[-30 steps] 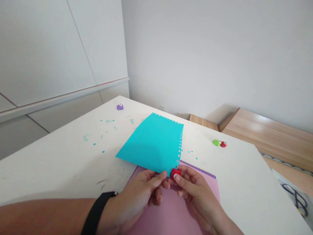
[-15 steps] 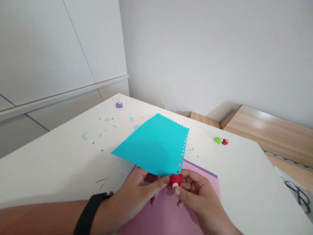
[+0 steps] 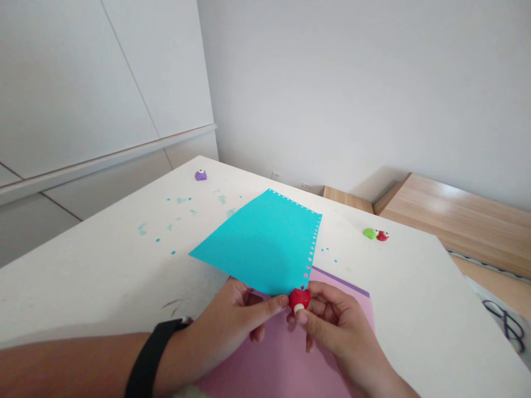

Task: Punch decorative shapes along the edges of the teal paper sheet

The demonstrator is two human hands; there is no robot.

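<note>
A turquoise paper sheet [image 3: 261,243] with small holes punched along its far and right edges is held just above the white table [image 3: 103,276]. My left hand [image 3: 236,326] pinches the sheet's near edge between thumb and fingers. My right hand [image 3: 336,331] grips a small red paper punch [image 3: 299,299] at the sheet's near right corner, thumb pressed on top. A pink sheet [image 3: 286,359] over a purple one lies under both hands. A black band is on my left wrist.
A purple punch [image 3: 201,175] sits at the table's far left corner. A green punch [image 3: 369,233] and a red punch [image 3: 382,236] lie together at the right. Turquoise paper bits [image 3: 174,215] are scattered on the left. Wooden furniture [image 3: 456,215] stands beyond the table's right edge.
The sheet has turned a little and slid right. My right hand with the red punch dipped off the sheet's corner, then came back up against it.
</note>
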